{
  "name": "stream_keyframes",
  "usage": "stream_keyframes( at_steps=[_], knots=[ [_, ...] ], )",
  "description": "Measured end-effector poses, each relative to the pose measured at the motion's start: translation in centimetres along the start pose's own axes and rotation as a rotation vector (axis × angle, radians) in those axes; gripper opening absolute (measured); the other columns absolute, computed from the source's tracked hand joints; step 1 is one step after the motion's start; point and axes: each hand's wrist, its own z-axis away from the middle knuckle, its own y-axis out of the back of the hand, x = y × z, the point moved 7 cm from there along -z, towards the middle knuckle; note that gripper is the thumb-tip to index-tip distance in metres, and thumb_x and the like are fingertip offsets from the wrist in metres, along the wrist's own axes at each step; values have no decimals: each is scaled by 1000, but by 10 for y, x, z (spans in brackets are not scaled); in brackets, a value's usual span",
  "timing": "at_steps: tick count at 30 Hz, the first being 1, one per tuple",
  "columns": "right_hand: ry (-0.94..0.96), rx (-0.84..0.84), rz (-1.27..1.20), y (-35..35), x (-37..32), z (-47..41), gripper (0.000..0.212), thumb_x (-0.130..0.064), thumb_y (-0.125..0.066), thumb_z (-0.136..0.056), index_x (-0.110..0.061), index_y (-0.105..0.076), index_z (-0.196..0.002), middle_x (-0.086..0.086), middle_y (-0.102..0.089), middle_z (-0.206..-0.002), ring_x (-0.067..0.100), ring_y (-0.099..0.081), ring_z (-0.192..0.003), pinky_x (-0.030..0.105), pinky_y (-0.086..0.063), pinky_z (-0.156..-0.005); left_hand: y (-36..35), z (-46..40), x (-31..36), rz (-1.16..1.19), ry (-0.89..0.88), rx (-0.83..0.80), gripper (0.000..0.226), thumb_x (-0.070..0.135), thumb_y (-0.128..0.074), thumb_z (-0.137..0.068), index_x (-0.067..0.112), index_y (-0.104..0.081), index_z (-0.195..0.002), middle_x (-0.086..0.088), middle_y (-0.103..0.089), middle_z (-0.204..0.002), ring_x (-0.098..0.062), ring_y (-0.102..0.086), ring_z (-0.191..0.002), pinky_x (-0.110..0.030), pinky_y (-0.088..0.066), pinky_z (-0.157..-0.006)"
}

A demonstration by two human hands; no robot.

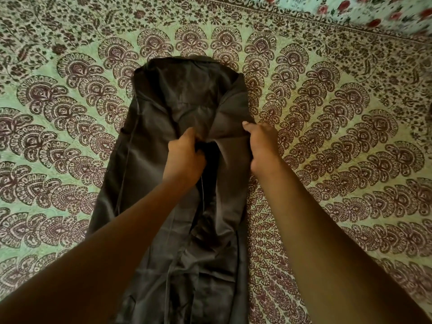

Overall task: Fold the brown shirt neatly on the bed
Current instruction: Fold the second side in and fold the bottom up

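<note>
two bare forearms reach in from the bottom corners, closest to the camera, and meet over the middle of the bed. under them lies the brown shirt [163, 127], stretched lengthwise away from the person on a green bedspread [339, 136] printed with dark maroon fan and paisley shapes. the shirt's near end runs off the bottom edge of the view and its far end forms a rounded, slightly raised edge near the centre of the spread. its long sides are turned inward, so seams and folded edges run down its length and a dark gap shows between the two flaps in the middle. the left hand [185, 154] sits on the centre of the shirt with its grip closed, fingers curled around a bunch of fabric at the inner edge of the left flap. the right hand [261, 143] is just beside it at the shirt's right edge; its thumb lies on top of the right flap and its fingers are tucked out of sight under the cloth, so this grip is pinching the flap's edge. the cloth puckers into creases between the two hands. at the top right corner a second, paler cloth [374, 8] with red flowers lies beyond the bedspread's border.
</note>
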Motion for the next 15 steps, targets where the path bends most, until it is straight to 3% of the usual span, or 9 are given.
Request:
stream_keyframes(
  at_steps=[2, 4, 6, 9, 13, 15],
  knots=[
    [-10, 18, 50, 4, 5, 0, 17, -15, -66, -98, 0, -64, -104, 11, -66, -92, 25, -62, -82, 31, -53, -68, 2, -5, 2, -17, -19, 14, 24, -2, -52, -94, 14, -63, -109, -3, -65, -104, -8, -64, -80, -11, -50, -60],
    [7, 30, 60, 6, 7, -1, 25, -21, -64, -101, 3, -65, -107, 11, -66, -92, 25, -62, -81, 30, -52, -68, 2, -8, 2, -49, -46, 27, 25, -4, -54, -92, 15, -65, -106, -3, -66, -104, -13, -65, -85, -26, -61, -72],
    [20, 30, 60, 5, 8, -1, 29, -26, -63, -102, 3, -64, -109, 13, -66, -97, 26, -63, -85, 33, -55, -72, 3, -9, -1, -90, -35, 29, 24, -2, -57, -91, 18, -62, -103, -3, -65, -104, -18, -66, -87, -40, -63, -77],
    [58, 35, 90, 1, 5, -2, 28, -29, -70, -97, -2, -63, -102, 12, -68, -99, 26, -66, -91, 42, -58, -83, 2, -6, 1, -223, -68, -17, 25, 4, -57, -93, 20, -55, -112, -4, -61, -112, -24, -65, -94, -48, -61, -79],
    [168, -8, 151, -13, -26, -9, 29, -30, -83, -84, -8, -66, -93, 7, -72, -100, 22, -68, -94, 36, -59, -82, -1, -1, 13, -319, -199, -72, 35, 0, -58, -90, 19, -45, -117, -2, -50, -120, -21, -55, -96, -40, -50, -72],
    [208, -80, 251, -24, -45, -13, 32, -30, -84, -84, -5, -72, -98, 6, -74, -97, 21, -70, -91, 33, -59, -77, -1, 0, 14, -318, -232, -64, 32, -5, -56, -87, 19, -45, -106, -1, -46, -115, -18, -49, -93, -38, -43, -68]
  ],
)
